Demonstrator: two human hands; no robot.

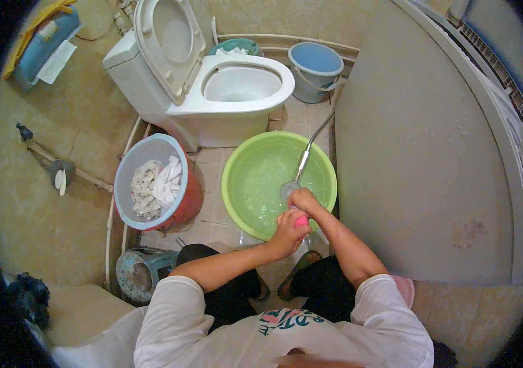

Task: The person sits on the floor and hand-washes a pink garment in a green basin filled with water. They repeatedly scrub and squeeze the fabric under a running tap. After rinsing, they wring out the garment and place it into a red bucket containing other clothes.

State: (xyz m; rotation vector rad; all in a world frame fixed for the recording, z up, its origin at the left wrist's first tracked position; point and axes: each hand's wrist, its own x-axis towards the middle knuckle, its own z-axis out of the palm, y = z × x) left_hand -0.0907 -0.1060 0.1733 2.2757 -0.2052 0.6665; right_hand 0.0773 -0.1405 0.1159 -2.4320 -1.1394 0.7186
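Observation:
Both my hands are close together over the near right rim of a wide green basin (231, 205) with water in it. My left hand (287, 235) is closed around a small bright pink thing (302, 221), mostly hidden by the fingers, so I cannot tell its kind. Just beyond it, my right hand (304, 201) is closed too, its fingers curled. What it grips is hidden. Beside the right hand a chrome shower head (302, 164) lies in the basin, its hose running up over the far rim.
Left of the basin stands a red bucket (191, 199) with light cloths (164, 184) inside. A white toilet (224, 126) with raised lid is beyond. A blue bucket (315, 58) sits at the far wall. A grey panel (420, 147) borders the right. A stool-like blue object (142, 273) stands lower left.

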